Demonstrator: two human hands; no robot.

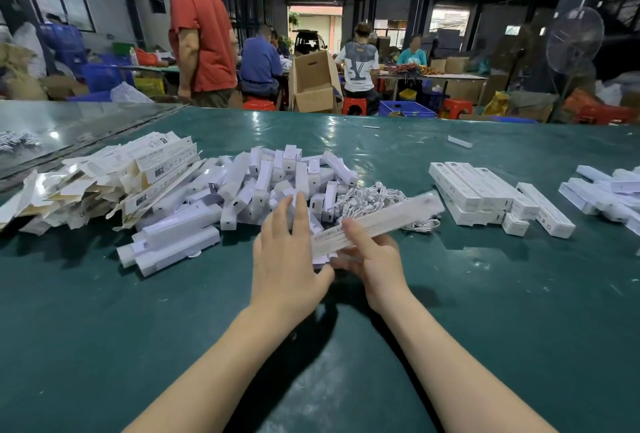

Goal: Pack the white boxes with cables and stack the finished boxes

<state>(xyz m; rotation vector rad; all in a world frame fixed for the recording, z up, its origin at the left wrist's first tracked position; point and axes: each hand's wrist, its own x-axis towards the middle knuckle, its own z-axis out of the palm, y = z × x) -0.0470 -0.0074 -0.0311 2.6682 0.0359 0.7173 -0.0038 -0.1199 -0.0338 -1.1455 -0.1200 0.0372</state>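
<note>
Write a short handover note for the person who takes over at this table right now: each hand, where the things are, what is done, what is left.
Left hand: open, beside the near end of the long white box.
Right hand: holds that box, which is blurred; whether it is closed, I cannot tell.
Cables lie heaped behind it; loose white boxes are piled at centre, flat cartons to the left.
Done: stack of finished boxes on the right, a second heap at the far right edge.
Left: the centre pile.
</note>
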